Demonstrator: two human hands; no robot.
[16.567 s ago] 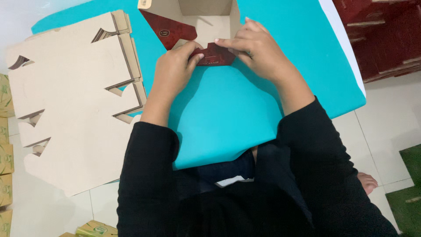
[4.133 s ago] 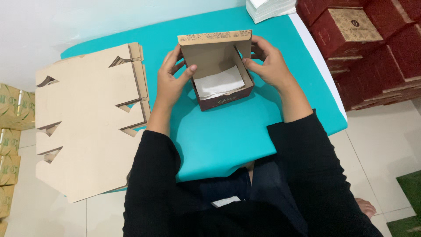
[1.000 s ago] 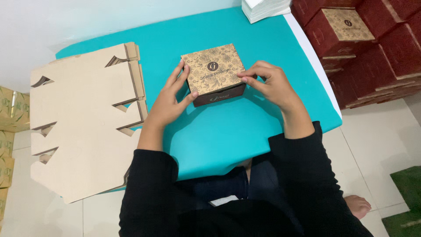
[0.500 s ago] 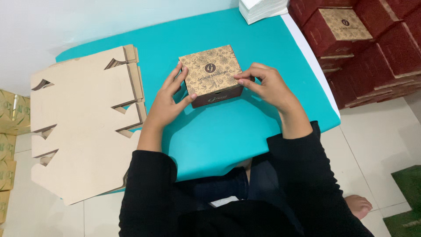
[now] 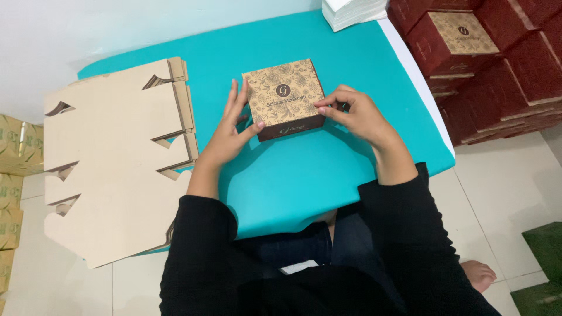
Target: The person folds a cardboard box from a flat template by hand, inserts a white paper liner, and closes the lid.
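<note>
- Far left, off the tabletop: a column of yellowish cartons at the picture's edge, at least 4, cut off by the frame so the full count cannot be told.
- Left side of the turquoise tabletop: 1 stack of flat cardboard blanks with notched edges, overhanging the near left corner. The sheet edges show several layers, too thin to count.
- Left hand: open and flat, fingers spread along the left wall of the box, thumb at its near left corner. It presses and steadies the box without closing around it.
- Middle of the tabletop: 1 small box, square, with a tan flower-patterned lid and dark brown walls. It sits flat on the tabletop between the 2 hands, lid down and flush.
- Judging by how it lies, the folding and closing look done; what seems left is only a last press at the right edge and setting it aside.
- Right hand: fingertips pinched on the right edge of the lid, thumb below, so this grip lightly grasps the box's right side.
- Far edge, right of centre: 1 pile of white paper sheets, partly out of frame.
- Far right, beside the tabletop: stacked dark red boxes, at least 6 in view, 1 of them showing a tan patterned lid like the box in hand.
- Near right: pale floor tiles, the person's bare foot and a green mat in the corner.
</note>
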